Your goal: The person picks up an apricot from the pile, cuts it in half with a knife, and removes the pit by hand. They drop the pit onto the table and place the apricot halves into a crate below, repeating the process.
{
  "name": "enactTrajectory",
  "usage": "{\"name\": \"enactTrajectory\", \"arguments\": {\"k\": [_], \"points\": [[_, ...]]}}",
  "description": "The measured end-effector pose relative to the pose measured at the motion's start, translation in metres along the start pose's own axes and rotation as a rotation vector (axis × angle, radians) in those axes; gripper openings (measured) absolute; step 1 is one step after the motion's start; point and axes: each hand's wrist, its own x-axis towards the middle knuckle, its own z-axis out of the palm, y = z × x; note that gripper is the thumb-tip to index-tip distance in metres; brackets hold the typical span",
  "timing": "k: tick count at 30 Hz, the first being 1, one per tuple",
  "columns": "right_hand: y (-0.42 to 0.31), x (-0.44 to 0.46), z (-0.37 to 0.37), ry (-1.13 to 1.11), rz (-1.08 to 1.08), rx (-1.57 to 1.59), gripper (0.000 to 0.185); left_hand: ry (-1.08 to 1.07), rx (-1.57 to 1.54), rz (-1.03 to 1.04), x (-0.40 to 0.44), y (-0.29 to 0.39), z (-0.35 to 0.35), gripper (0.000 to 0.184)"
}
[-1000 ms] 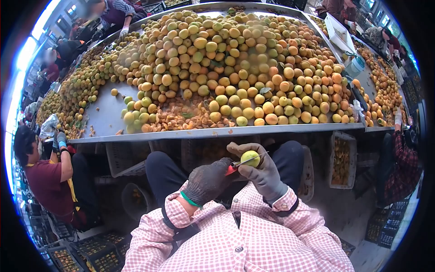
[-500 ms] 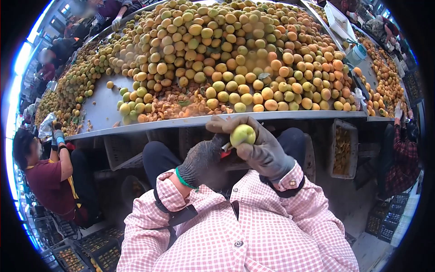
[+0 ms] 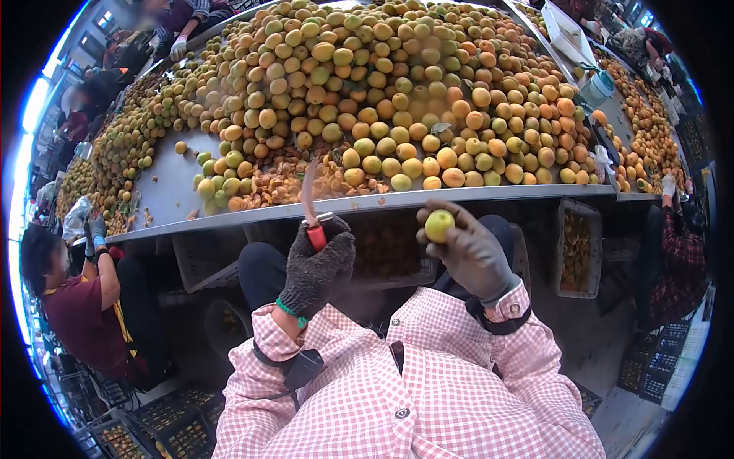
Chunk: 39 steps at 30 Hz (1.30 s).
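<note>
My left hand, in a dark knitted glove with green trim at the wrist, is closed round the red handle of a knife. Its curved blade points up in front of the table edge. Held in the fingers of my right hand, in a grey-brown coated glove, is a yellow-green apricot. Knife and fruit are well apart. Beyond them, a large heap of apricots covers much of the metal table. Orange apricot pieces lie scattered near its front edge.
A grey crate with fruit pieces stands below the table on the right. A person in a maroon shirt works at the left; a person in a checked shirt is at the right. A white tray lies at the far right.
My hands have moved apart. The knife has come away from the apricot to the left, its blade now upward, while my right hand has shifted right with the fruit.
</note>
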Motion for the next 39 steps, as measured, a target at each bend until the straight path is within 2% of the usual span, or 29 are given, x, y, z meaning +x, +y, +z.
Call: {"name": "enactTrajectory", "arguments": {"k": [1,2,4,7,10,11,13,14,15,18,20,26,30,36,38,39], "points": [[0.001,-0.006,-0.001,0.000,0.080,-0.112,0.052,-0.003,-0.001,0.001,-0.001,0.003,0.000,0.020],[0.010,-0.008,-0.005,-0.007,-0.021,-0.294,0.048,0.001,0.064,-0.031,-0.003,0.006,0.000,0.021],[0.018,-0.007,-0.012,0.031,0.010,-0.317,0.046,-0.007,0.131,-0.062,-0.003,0.003,0.002,0.022],[0.025,-0.006,-0.006,0.052,0.062,-0.295,0.046,-0.056,0.227,0.022,-0.001,-0.023,0.002,0.026],[0.036,-0.009,0.006,-0.068,-0.138,-0.401,0.059,-0.221,0.806,0.486,-0.008,-0.032,0.012,0.030],[0.037,-0.009,0.009,-0.070,-0.138,-0.400,0.059,-0.220,0.808,0.488,-0.011,-0.030,0.013,0.030],[0.033,-0.013,0.018,-0.097,-0.145,-0.420,0.059,-0.271,1.130,0.442,-0.016,-0.030,0.013,0.029],[0.028,-0.016,0.023,-0.121,-0.038,-0.285,0.057,-0.285,1.143,0.393,-0.019,-0.029,0.014,0.030],[0.030,-0.015,0.021,-0.122,-0.038,-0.285,0.057,-0.283,1.143,0.393,-0.022,-0.028,0.015,0.030],[0.036,-0.014,0.017,-0.188,-0.073,-0.305,0.052,-0.325,1.225,0.458,-0.026,-0.026,0.015,0.031],[0.038,-0.014,0.021,-0.278,-0.213,-0.329,0.050,-0.355,1.242,0.468,-0.028,-0.025,0.013,0.033],[0.045,-0.020,0.033,-0.235,-0.123,-0.114,0.049,-0.351,1.271,0.421,-0.029,-0.026,0.010,0.036],[0.049,-0.016,0.034,-0.249,-0.111,-0.103,0.048,-0.310,1.231,0.389,-0.031,-0.029,0.009,0.036],[0.046,-0.022,0.040,-0.275,-0.163,-0.245,0.043,-0.350,1.253,0.474,-0.029,-0.030,0.006,0.039],[0.051,-0.024,0.043,-0.297,-0.307,-0.435,0.040,-0.332,1.271,0.540,-0.026,-0.035,0.005,0.036],[0.052,-0.024,0.043,-0.299,-0.306,-0.434,0.040,-0.330,1.272,0.540,-0.025,-0.034,0.007,0.036]]}}
